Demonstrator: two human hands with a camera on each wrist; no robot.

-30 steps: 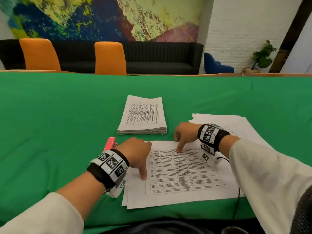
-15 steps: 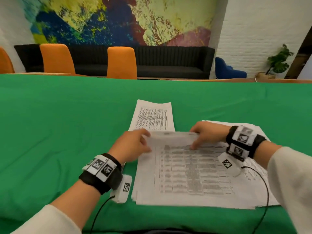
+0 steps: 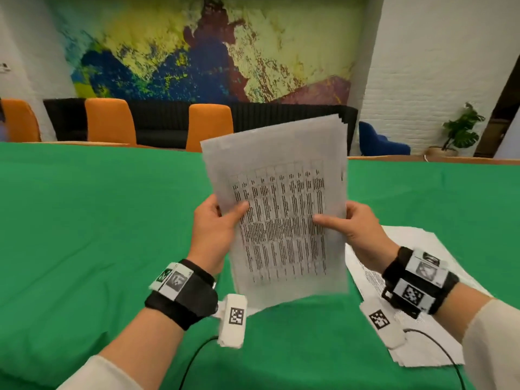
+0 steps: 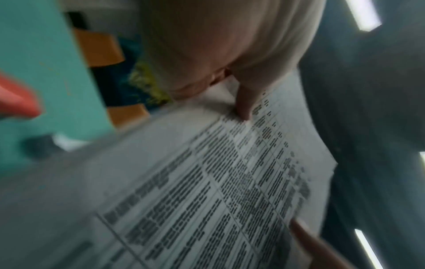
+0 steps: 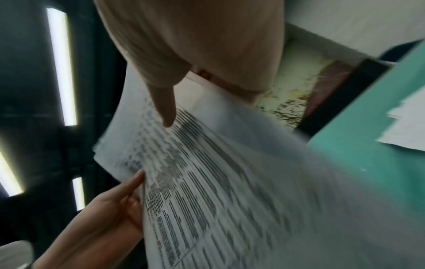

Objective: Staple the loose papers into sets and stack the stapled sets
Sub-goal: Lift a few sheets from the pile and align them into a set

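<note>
A set of printed table sheets (image 3: 281, 209) stands upright above the green table (image 3: 98, 235), held at both side edges. My left hand (image 3: 216, 223) grips its left edge, thumb across the front; my right hand (image 3: 351, 226) grips the right edge the same way. The sheets' top corners are fanned slightly. In the left wrist view the thumb presses on the blurred paper set (image 4: 207, 191), and a red stapler (image 4: 16, 100) shows at the left edge. The right wrist view shows the same paper set (image 5: 230, 182). The stapled stack is hidden behind the raised sheets.
A loose pile of white papers (image 3: 416, 249) lies on the table under my right wrist. Orange chairs (image 3: 209, 125) and a black sofa stand beyond the table's far edge. A cable runs off the near edge.
Both hands have lifted the paper set off the table and tipped it upright. The head view has risen, so the stapled stack and stapler are out of sight.
</note>
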